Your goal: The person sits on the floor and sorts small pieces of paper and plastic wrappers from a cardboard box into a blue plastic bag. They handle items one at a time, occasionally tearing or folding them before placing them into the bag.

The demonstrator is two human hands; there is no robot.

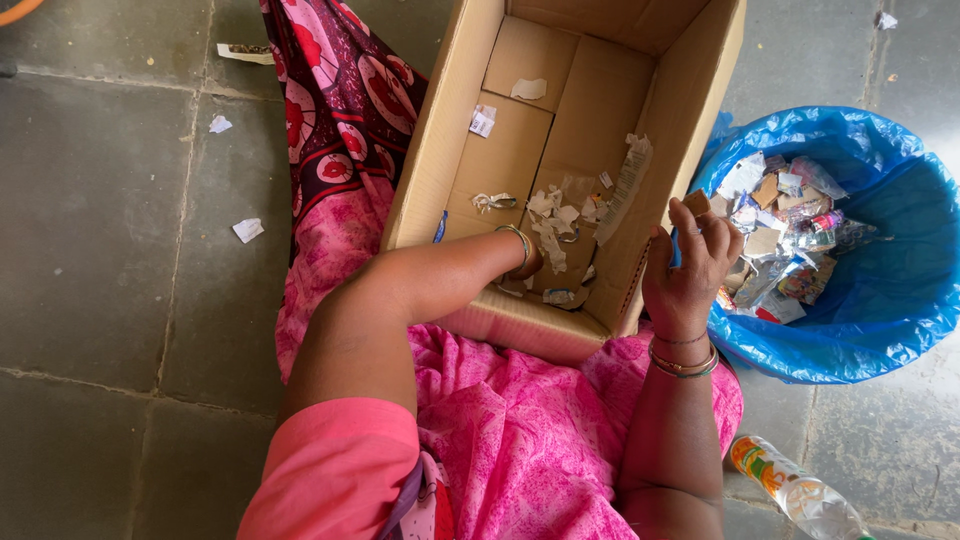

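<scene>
An open cardboard box (520, 140) rests against my lap, with several torn paper scraps (555, 215) on its bottom. My left hand (528, 262) reaches down into the box at its near wall; a bangle shows at the wrist and the fingers are hidden behind the box edge. My right hand (688, 262) is raised at the box's right wall, fingers pinched on a small brown scrap (697, 203) and a bit of blue. Just right of it stands a bin lined with a blue bag (880, 290), holding wrappers and scraps (785, 235).
A clear plastic bottle (795, 490) with an orange label lies on the stone floor at the lower right. Loose white paper bits (247, 230) lie on the grey tiles to the left. Pink and maroon patterned cloth (340, 110) covers my lap and runs along the box.
</scene>
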